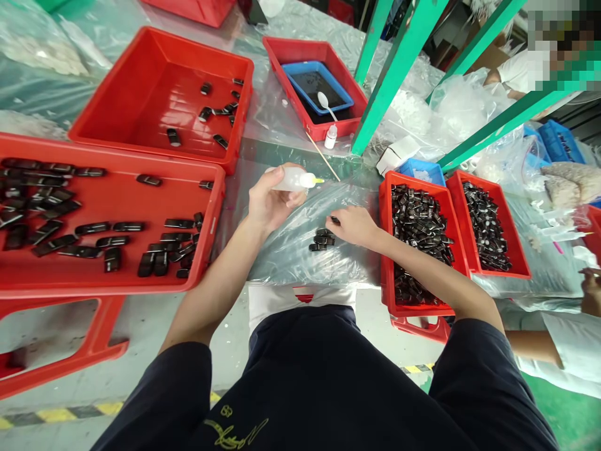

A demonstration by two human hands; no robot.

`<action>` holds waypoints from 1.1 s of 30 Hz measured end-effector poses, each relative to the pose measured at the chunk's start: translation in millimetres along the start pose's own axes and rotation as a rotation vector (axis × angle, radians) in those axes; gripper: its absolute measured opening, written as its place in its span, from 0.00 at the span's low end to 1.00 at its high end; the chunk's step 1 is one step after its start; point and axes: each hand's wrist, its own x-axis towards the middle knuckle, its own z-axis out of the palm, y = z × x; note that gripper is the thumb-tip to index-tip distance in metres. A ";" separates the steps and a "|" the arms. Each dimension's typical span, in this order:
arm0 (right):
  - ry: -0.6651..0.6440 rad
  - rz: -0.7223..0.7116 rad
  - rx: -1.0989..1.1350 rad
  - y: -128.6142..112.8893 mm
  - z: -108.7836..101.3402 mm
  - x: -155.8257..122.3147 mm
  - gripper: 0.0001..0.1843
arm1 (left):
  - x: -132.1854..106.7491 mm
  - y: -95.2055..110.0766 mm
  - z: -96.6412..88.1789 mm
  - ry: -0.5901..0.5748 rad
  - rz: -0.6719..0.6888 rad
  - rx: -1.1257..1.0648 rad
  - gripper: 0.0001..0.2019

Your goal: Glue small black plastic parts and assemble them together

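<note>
My left hand (271, 199) is closed around a small white squeeze bottle (292, 179), held on its side above the table with its yellow tip pointing right. Over the plastic-covered tabletop (282, 263), my right hand (353, 225) pinches a small black piece (335, 220) that is mostly covered by the fingers. Several similar black pieces (322, 240) lie in a little cluster just below and left of that hand. The bottle's tip and the pinched piece are apart.
Two red bins of black parts (385, 275) (528, 274) stand at the right. On the left are a large red tray (113, 219) and another red bin (154, 94), both holding black pieces. A wooden stick (323, 156), a small bottle (331, 137) and green posts (392, 69) stand behind. Another person's arm (535, 346) shows at right.
</note>
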 end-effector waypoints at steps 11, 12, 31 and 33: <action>0.036 0.091 0.085 21.2 -6.2 0.0 0.29 | 2.0 -2.2 -2.5 -0.029 0.025 -0.014 0.21; 0.040 0.076 0.096 22.0 -4.9 -0.7 0.27 | 2.3 -2.1 -2.8 -0.028 0.023 -0.009 0.21; -0.059 -0.083 0.028 26.4 7.5 -5.3 0.18 | 3.9 -3.5 -4.8 -0.044 0.059 0.072 0.23; 0.003 -0.074 0.178 28.6 9.1 -6.6 0.16 | 3.7 -3.0 -4.5 -0.042 0.059 0.072 0.22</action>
